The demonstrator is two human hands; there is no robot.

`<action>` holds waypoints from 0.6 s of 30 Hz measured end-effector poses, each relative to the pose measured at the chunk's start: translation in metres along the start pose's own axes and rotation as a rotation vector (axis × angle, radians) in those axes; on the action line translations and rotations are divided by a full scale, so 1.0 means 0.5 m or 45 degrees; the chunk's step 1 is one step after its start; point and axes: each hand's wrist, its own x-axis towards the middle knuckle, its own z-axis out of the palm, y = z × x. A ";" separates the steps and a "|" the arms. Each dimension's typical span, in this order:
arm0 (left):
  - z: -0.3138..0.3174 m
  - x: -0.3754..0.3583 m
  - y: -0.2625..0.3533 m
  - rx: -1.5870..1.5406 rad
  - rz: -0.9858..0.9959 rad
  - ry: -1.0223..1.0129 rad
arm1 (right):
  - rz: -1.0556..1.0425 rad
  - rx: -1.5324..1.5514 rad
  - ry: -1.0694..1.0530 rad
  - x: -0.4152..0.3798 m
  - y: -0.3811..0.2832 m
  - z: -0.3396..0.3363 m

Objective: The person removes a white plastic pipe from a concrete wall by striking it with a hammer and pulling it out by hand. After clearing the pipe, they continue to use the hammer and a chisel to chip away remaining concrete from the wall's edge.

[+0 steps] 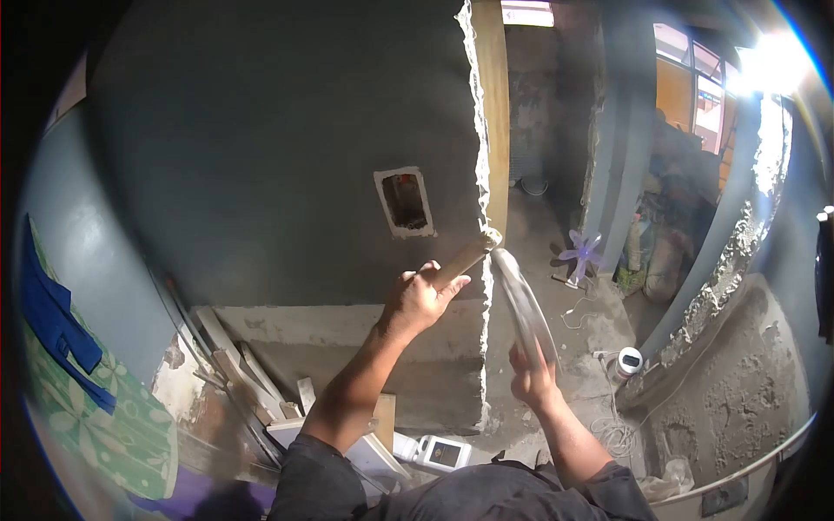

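My left hand (417, 300) is closed round the handle of a tool (458, 265), whose tip meets the rough white edge (485, 330) of the dark grey wall (261, 156). My right hand (532, 379) grips the lower end of a long, pale metal-looking blade (526, 304), blurred in part. The blade's upper end is close to the left tool's tip, and some white material (493, 237) sits there. Behind the edge runs a yellowish door frame strip (497, 113). A rectangular box opening (406, 201) with a white border is in the wall.
Wood strips (234, 373) lean at the lower left near a green patterned cloth (104, 408). A white device (445, 453) lies below me. On the right floor are a cable coil (615, 434), a white round device (629, 361) and a purple fan (581, 252).
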 end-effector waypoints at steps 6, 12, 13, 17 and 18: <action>-0.003 -0.002 0.003 -0.025 -0.126 -0.062 | -0.079 -0.107 -0.093 -0.038 -0.032 -0.022; -0.012 0.000 0.018 -0.018 -0.124 -0.038 | 0.287 0.388 -0.076 -0.028 -0.031 -0.012; -0.014 0.000 0.024 -0.059 -0.178 -0.074 | 0.602 0.290 0.109 0.003 -0.076 0.000; 0.005 -0.003 0.020 0.389 -0.033 0.036 | 0.184 -0.116 -0.093 0.002 0.029 0.030; -0.013 0.004 0.036 -0.006 -0.212 -0.041 | -0.021 -0.105 -0.021 -0.009 0.027 0.027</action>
